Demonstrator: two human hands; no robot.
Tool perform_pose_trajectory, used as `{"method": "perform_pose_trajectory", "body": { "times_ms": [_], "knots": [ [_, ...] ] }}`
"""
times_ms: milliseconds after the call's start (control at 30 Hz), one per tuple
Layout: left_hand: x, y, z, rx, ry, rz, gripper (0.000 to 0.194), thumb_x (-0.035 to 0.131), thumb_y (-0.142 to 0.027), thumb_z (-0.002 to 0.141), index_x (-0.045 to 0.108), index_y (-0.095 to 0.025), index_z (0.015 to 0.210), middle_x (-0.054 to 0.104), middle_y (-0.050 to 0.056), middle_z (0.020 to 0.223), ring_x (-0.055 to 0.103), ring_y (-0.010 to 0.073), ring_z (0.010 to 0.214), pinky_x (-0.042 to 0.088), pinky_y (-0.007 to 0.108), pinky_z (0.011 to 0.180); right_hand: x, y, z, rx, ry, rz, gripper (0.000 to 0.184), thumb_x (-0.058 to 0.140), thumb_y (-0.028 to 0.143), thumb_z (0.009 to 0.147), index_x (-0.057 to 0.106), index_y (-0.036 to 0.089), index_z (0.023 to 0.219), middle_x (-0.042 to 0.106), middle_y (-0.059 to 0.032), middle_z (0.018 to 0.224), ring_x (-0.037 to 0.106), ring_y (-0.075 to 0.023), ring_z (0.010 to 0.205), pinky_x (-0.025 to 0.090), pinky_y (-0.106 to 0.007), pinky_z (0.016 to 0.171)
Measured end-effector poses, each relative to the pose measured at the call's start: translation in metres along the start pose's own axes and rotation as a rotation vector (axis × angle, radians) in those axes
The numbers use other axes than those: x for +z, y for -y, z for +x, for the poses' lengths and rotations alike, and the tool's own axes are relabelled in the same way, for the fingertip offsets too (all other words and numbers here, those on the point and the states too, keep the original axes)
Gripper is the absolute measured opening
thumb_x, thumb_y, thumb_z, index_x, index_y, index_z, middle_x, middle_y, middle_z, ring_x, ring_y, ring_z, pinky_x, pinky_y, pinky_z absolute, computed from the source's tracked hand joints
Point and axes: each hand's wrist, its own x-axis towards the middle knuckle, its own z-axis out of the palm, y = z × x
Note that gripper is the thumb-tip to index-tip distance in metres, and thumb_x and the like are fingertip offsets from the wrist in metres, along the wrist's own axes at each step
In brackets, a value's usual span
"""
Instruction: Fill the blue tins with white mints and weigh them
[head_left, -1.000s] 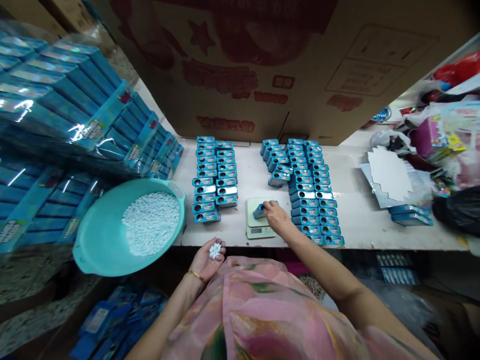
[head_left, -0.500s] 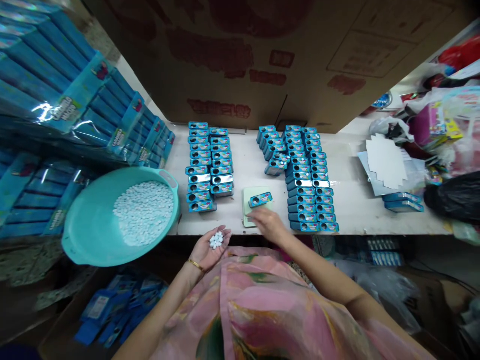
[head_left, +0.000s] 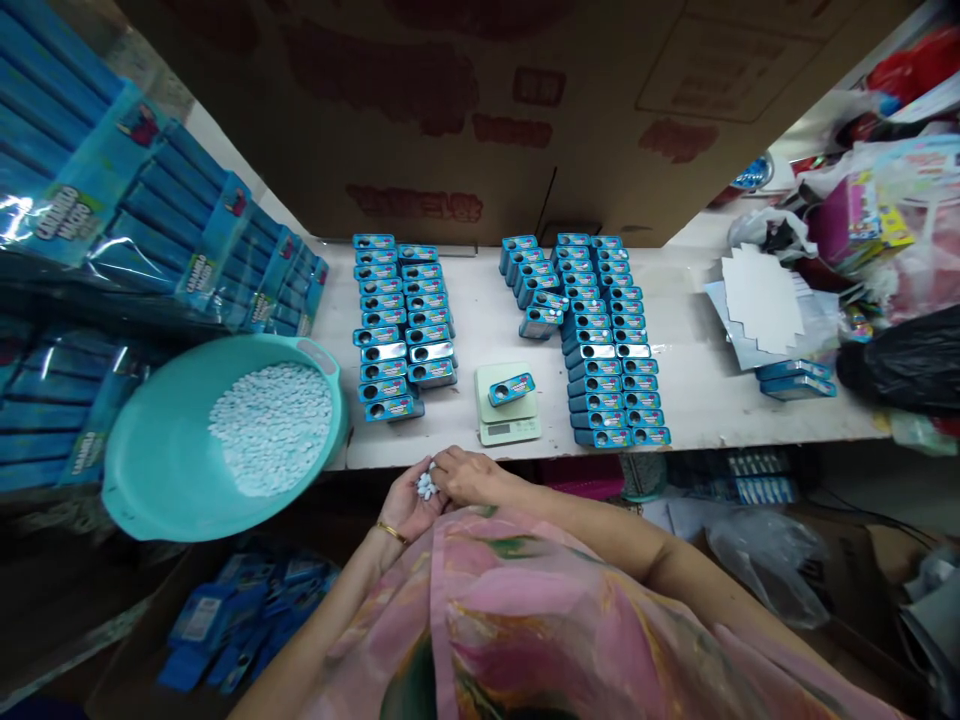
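My left hand (head_left: 406, 502) is cupped palm up just below the table edge, holding a small heap of white tablets (head_left: 426, 487). My right hand (head_left: 465, 475) rests over that palm with its fingertips pinching among the tablets. Beyond the hands, a small blue tin (head_left: 511, 388) lies on a pale green scale (head_left: 506, 408) near the table's front edge. Nothing touches the tin.
A teal basin (head_left: 142, 470) of white tablets sits at the left. Two blocks of several blue tins (head_left: 397, 320) and more blue tins (head_left: 607, 340) flank the scale. Wrapped blue packs (head_left: 150, 240) are stacked left, a cardboard box (head_left: 525, 110) behind, white cards (head_left: 761, 300) and bags right.
My right hand let go of the tin on the scale and drew back to my left palm, where it now fingers the tablets. The view tilted down slightly.
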Motion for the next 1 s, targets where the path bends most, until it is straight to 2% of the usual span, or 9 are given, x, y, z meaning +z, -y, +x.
{"method": "perform_pose_trajectory", "body": {
  "times_ms": [267, 367, 433, 533, 600, 700, 800, 900, 1000],
  "knots": [
    [-0.006, 0.000, 0.009, 0.009, 0.013, 0.049, 0.021, 0.037, -0.012, 0.081, 0.054, -0.010, 0.069, 0.060, 0.003, 0.055, 0.059, 0.0111, 0.050, 0.052, 0.023, 0.053, 0.015, -0.003, 0.002, -0.032, -0.120, 0.032, 0.012, 0.050, 0.019, 0.078, 0.058, 0.013, 0.085, 0.057, -0.0056, 0.086, 0.049, -0.0156, 0.077, 0.041, -0.023, 0.059],
    [-0.006, -0.003, 0.008, 0.047, 0.011, 0.044, 0.021, 0.037, -0.012, 0.081, 0.056, -0.010, 0.071, 0.062, 0.006, 0.059, 0.061, 0.0126, 0.054, 0.052, 0.024, 0.054, 0.016, -0.020, -0.008, -0.115, -0.272, 0.121, 0.018, 0.049, 0.021, 0.079, 0.056, 0.015, 0.094, 0.057, -0.0064, 0.094, 0.050, -0.0152, 0.080, 0.043, -0.026, 0.068],
    [-0.004, -0.005, 0.007, 0.061, -0.010, 0.040, 0.022, 0.037, -0.012, 0.081, 0.056, -0.009, 0.071, 0.064, 0.009, 0.065, 0.062, 0.0145, 0.060, 0.053, 0.025, 0.055, 0.011, -0.047, -0.022, -0.026, -0.469, 0.190, 0.024, 0.045, 0.018, 0.080, 0.053, 0.016, 0.103, 0.055, -0.0084, 0.104, 0.048, -0.0164, 0.091, 0.041, -0.031, 0.080],
    [0.000, -0.008, 0.006, 0.090, -0.041, 0.014, 0.023, 0.038, -0.015, 0.081, 0.056, -0.010, 0.068, 0.063, 0.010, 0.067, 0.062, 0.0150, 0.063, 0.052, 0.024, 0.054, 0.004, -0.101, -0.049, 0.360, -0.727, 0.319, 0.039, 0.049, 0.019, 0.077, 0.044, 0.016, 0.116, 0.047, -0.0119, 0.117, 0.038, -0.0196, 0.110, 0.033, -0.037, 0.092],
    [0.002, -0.012, 0.006, 0.132, -0.024, -0.018, 0.024, 0.039, -0.017, 0.082, 0.056, -0.010, 0.066, 0.062, 0.010, 0.066, 0.061, 0.0147, 0.062, 0.052, 0.025, 0.053, 0.004, -0.135, -0.061, 0.485, -0.667, 0.441, 0.054, 0.055, 0.021, 0.071, 0.037, 0.016, 0.121, 0.043, -0.0123, 0.122, 0.039, -0.0204, 0.110, 0.036, -0.036, 0.091],
    [0.004, -0.030, 0.004, 0.209, 0.053, -0.069, 0.026, 0.038, -0.021, 0.082, 0.056, -0.010, 0.067, 0.060, 0.009, 0.065, 0.058, 0.0133, 0.058, 0.049, 0.023, 0.048, 0.014, -0.165, -0.059, 0.461, -0.481, 0.622, 0.054, 0.056, 0.020, 0.067, 0.041, 0.016, 0.118, 0.047, -0.0101, 0.119, 0.045, -0.0190, 0.104, 0.039, -0.032, 0.087],
    [-0.002, -0.071, -0.006, 0.415, 0.056, -0.184, 0.024, 0.037, -0.021, 0.082, 0.054, -0.012, 0.068, 0.058, 0.007, 0.065, 0.055, 0.0099, 0.055, 0.044, 0.018, 0.045, 0.028, -0.170, -0.047, 0.448, -0.440, 0.690, 0.037, 0.051, 0.024, 0.069, 0.050, 0.015, 0.105, 0.058, -0.0079, 0.100, 0.053, -0.0177, 0.089, 0.041, -0.032, 0.081],
    [-0.014, -0.119, -0.026, 0.726, -0.113, -0.230, 0.020, 0.037, -0.025, 0.083, 0.054, -0.016, 0.079, 0.058, 0.004, 0.072, 0.056, 0.0098, 0.066, 0.045, 0.019, 0.055, 0.040, -0.166, -0.043, 0.430, -0.475, 0.671, 0.034, 0.047, 0.028, 0.070, 0.051, 0.013, 0.101, 0.060, -0.0077, 0.092, 0.055, -0.0173, 0.081, 0.044, -0.031, 0.075],
    [-0.021, -0.141, -0.045, 0.800, -0.169, -0.121, 0.020, 0.042, -0.029, 0.081, 0.052, -0.022, 0.097, 0.060, 0.001, 0.084, 0.055, 0.0097, 0.080, 0.042, 0.019, 0.068, 0.048, -0.164, -0.047, 0.399, -0.502, 0.569, 0.033, 0.045, 0.030, 0.072, 0.050, 0.014, 0.100, 0.061, -0.0072, 0.088, 0.057, -0.0183, 0.080, 0.045, -0.031, 0.071]
  ]
}}
